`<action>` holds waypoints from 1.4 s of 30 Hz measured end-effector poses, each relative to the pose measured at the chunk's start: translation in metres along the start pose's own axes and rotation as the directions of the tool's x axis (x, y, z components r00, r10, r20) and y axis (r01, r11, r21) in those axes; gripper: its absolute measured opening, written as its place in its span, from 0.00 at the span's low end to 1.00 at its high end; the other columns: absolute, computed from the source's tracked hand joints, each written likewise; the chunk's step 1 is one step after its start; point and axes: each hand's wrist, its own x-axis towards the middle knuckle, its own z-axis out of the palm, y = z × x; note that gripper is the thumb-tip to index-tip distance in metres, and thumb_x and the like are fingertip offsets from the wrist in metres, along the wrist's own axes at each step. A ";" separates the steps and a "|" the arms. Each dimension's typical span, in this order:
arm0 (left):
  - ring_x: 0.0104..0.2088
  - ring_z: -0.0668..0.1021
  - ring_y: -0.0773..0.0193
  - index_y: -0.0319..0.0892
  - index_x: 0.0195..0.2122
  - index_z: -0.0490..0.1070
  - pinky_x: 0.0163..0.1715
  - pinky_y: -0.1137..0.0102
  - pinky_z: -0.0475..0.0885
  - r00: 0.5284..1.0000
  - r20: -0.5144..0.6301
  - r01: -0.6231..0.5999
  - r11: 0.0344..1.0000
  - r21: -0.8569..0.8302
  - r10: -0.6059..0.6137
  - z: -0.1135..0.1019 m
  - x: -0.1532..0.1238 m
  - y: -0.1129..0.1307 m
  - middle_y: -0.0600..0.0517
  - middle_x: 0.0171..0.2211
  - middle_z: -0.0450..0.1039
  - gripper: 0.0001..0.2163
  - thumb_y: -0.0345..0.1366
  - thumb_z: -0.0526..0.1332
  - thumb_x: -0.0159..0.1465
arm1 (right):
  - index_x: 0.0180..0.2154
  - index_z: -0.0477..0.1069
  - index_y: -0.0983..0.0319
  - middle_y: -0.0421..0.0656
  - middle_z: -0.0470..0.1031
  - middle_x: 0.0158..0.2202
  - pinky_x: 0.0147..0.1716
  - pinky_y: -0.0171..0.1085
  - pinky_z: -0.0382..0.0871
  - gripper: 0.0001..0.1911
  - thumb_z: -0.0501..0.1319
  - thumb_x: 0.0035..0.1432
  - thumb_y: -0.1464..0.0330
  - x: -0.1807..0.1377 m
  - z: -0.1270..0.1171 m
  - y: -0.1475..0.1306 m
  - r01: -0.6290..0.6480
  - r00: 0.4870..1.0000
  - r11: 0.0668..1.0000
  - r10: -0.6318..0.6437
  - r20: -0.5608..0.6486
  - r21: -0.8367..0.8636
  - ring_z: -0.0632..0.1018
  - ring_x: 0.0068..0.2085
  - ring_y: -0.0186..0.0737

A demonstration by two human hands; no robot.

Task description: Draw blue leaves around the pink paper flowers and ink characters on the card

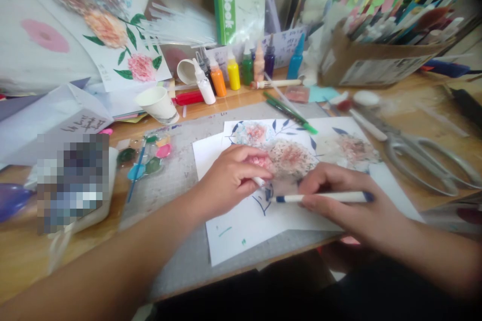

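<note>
In my right hand (pixel 335 190) is a white marker pen (pixel 339 197) with dark blue ends, lying nearly level over the paper (pixel 241 230). Its blue tip end points left, beside dark blue leaf lines (pixel 263 205). My left hand (pixel 229 175) is closed, pinching a small white piece (pixel 259 180) that looks like a pen cap. Both hands are over the paper, close together but apart. Fluffy flowers in pink, brown and pale blue (pixel 293 158) cover its upper part, with dark blue leaves around them. My left fingers partly hide one pink flower.
Green pens (pixel 289 113) lie at the paper's top edge. Large scissors (pixel 425 150) are on the right. Several paint bottles (pixel 233 72), a paper cup (pixel 158 103) and a box of brushes (pixel 376 67) stand behind. A paint palette (pixel 152 164) with a blue brush sits left.
</note>
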 end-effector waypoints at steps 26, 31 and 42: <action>0.48 0.72 0.59 0.45 0.37 0.77 0.49 0.59 0.67 1.000 0.017 0.006 1.000 0.007 -0.006 -0.001 0.000 0.001 0.48 0.49 0.72 0.11 0.23 0.61 0.57 | 0.22 0.68 0.59 0.37 0.71 0.22 0.23 0.31 0.64 0.08 0.62 0.52 0.68 0.009 0.008 -0.001 -0.053 0.999 0.998 0.052 0.015 0.027 0.71 0.25 0.33; 0.48 0.72 0.59 0.45 0.37 0.77 0.49 0.60 0.67 1.000 0.015 -0.005 1.000 0.012 0.005 -0.001 0.000 0.000 0.48 0.49 0.72 0.11 0.23 0.61 0.57 | 0.23 0.69 0.59 0.38 0.71 0.23 0.24 0.32 0.65 0.08 0.62 0.52 0.67 0.008 0.009 -0.002 -0.040 0.999 0.999 0.040 0.007 0.014 0.71 0.25 0.34; 0.48 0.73 0.60 0.43 0.37 0.77 0.49 0.62 0.67 1.000 0.008 -0.027 0.999 0.017 0.027 0.000 0.000 0.000 0.48 0.47 0.72 0.11 0.22 0.62 0.56 | 0.26 0.72 0.58 0.38 0.74 0.26 0.27 0.32 0.66 0.06 0.63 0.53 0.65 0.010 0.008 0.000 -0.021 0.999 0.999 0.023 0.043 -0.028 0.74 0.28 0.35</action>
